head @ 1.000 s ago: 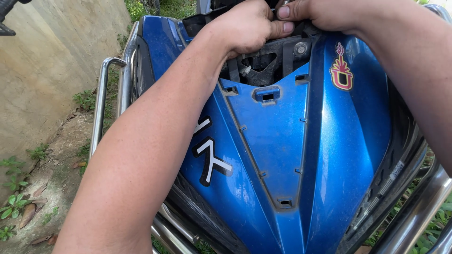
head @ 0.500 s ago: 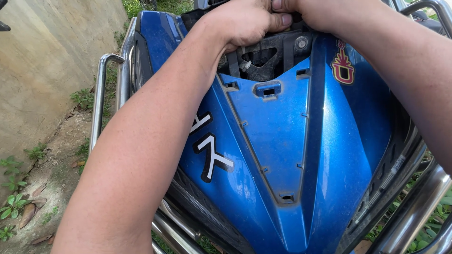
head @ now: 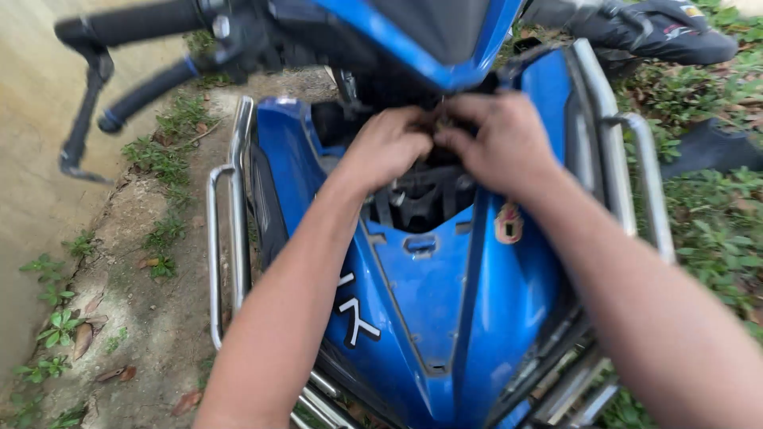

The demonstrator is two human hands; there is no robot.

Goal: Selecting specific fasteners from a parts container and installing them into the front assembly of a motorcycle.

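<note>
Both hands are digging into the dark opening [head: 421, 199] at the top centre of the frame, in the glossy blue plastic motorcycle fairing [head: 445, 302]. The left hand [head: 389, 147] and right hand [head: 497, 139] are curled, fingertips pinching together, though I can't tell what they're gripping. The fairing panel is seated; the work inside looks unfinished. A chrome crash bar [head: 226, 230] is running down the left.

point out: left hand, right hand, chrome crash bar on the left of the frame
left hand [head: 389, 147], head view, back of the hand.
right hand [head: 501, 143], head view, back of the hand.
chrome crash bar [head: 214, 262], head view, upright stretch of the tube beside the blue fairing [head: 485, 318].
</note>
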